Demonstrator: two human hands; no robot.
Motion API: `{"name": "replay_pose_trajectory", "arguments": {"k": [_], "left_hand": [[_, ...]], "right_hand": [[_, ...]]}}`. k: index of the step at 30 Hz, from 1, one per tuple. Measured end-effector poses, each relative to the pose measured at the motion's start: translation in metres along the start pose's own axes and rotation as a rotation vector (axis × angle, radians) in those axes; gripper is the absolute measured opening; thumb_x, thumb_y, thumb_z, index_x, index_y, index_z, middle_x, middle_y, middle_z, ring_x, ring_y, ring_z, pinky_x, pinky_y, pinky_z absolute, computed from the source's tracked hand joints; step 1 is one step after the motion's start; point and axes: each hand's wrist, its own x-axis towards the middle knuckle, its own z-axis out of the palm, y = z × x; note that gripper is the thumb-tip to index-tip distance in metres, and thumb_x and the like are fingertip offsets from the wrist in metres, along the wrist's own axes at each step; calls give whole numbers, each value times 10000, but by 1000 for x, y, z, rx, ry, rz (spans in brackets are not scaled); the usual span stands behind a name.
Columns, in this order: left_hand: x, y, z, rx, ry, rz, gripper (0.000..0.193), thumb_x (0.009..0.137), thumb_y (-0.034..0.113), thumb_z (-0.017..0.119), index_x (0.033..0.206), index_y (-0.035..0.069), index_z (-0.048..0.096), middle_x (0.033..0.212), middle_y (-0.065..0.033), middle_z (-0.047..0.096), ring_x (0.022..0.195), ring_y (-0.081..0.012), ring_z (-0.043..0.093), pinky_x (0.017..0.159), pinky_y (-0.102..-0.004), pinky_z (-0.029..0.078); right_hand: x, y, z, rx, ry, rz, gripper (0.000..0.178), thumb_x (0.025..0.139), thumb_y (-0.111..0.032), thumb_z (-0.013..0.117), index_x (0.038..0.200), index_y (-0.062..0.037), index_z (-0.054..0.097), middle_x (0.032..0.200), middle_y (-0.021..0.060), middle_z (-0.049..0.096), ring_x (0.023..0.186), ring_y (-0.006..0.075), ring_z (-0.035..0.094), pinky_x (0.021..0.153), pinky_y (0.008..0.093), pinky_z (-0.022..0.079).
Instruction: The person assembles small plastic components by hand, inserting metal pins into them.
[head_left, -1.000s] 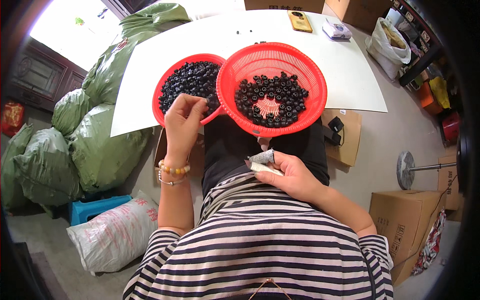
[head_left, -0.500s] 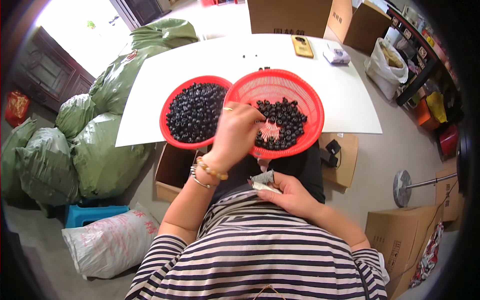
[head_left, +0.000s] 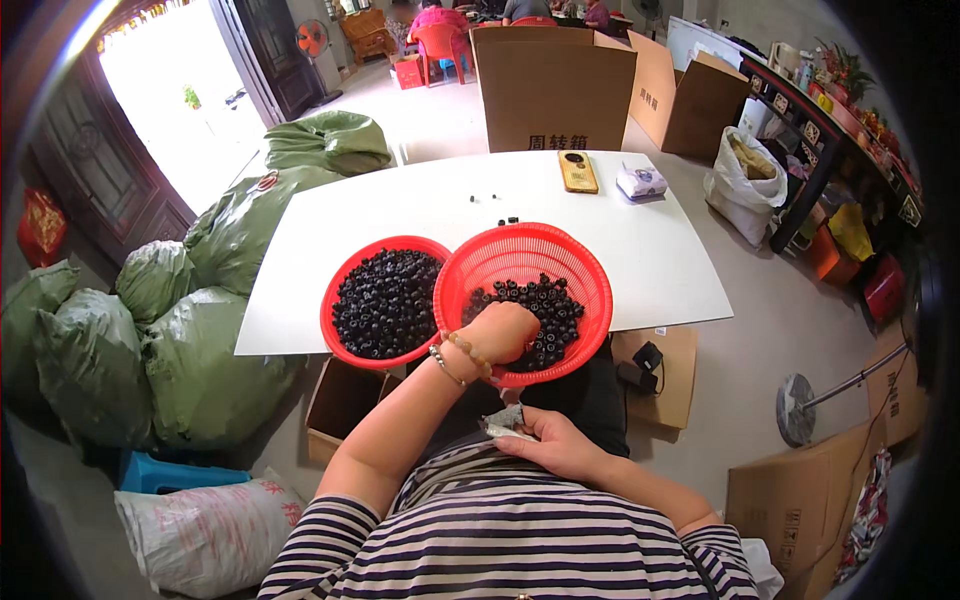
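Two round red plastic baskets stand side by side at the near edge of the white table. The left basket (head_left: 328,330) is heaped with small black, round pieces (head_left: 388,300). Overlapping it, the right basket (head_left: 597,285) is tilted toward me and holds a looser layer of similar black pieces with ring-shaped ends (head_left: 560,310). My left hand (head_left: 503,330), a beaded bracelet at its wrist, is down in the right basket, curled, with its fingertips hidden. Close to my lap, my right hand (head_left: 555,442) is closed on a crumpled grey-and-white cloth piece (head_left: 506,420).
A yellow phone (head_left: 578,172), a tissue pack (head_left: 641,180) and a few loose black pieces lie farther back on the table (head_left: 350,205). Green sacks (head_left: 225,370) crowd the left. Cardboard boxes (head_left: 550,90) stand beyond the table; people sit in the background.
My left hand has lowered into the black pieces of the right basket. My right hand still holds the cloth piece. The view has tilted up, showing more of the room.
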Motion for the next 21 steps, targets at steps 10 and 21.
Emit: {"name": "replay_pose_trajectory", "arguments": {"k": [10, 21], "left_hand": [[7, -1, 4, 29, -77, -51, 118, 659, 75, 528, 695, 28, 630, 726, -169, 600, 715, -313, 593, 629, -374, 479], [7, 5, -1, 71, -69, -74, 123, 668, 61, 532, 723, -4, 620, 755, -185, 600, 755, -308, 599, 644, -370, 491]], "right_hand": [[2, 0, -1, 62, 14, -23, 315, 829, -189, 554, 1080, -3, 507, 997, 58, 567, 935, 118, 517, 845, 263, 391], [4, 2, -4, 5, 34, -43, 336, 825, -203, 559, 1084, 4, 507, 1005, 75, 568, 943, 132, 520, 850, 269, 392]]}}
